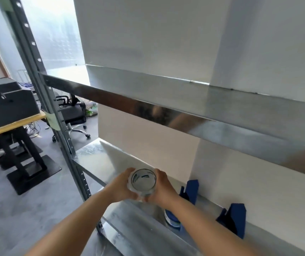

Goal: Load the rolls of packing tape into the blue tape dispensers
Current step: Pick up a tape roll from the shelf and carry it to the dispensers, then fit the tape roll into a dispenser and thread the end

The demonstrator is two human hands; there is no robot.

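- We hold a clear tape roll (143,182) above the metal shelf (96,159), left hand (122,187) and right hand (163,189) curled round its sides.
- Roll: transparent, hollow core facing us.
- Two blue dispensers (191,189) stand right of it.

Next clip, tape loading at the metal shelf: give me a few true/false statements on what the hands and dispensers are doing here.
1. Both hands hold one roll of clear tape. True: left hand and right hand grip its sides.
2. The roll is already mounted in a dispenser. False: it is held in the air above the shelf.
3. Two blue dispensers stand against the wall. True.
4. The dispensers are on the upper shelf. False: they stand on the lower one.
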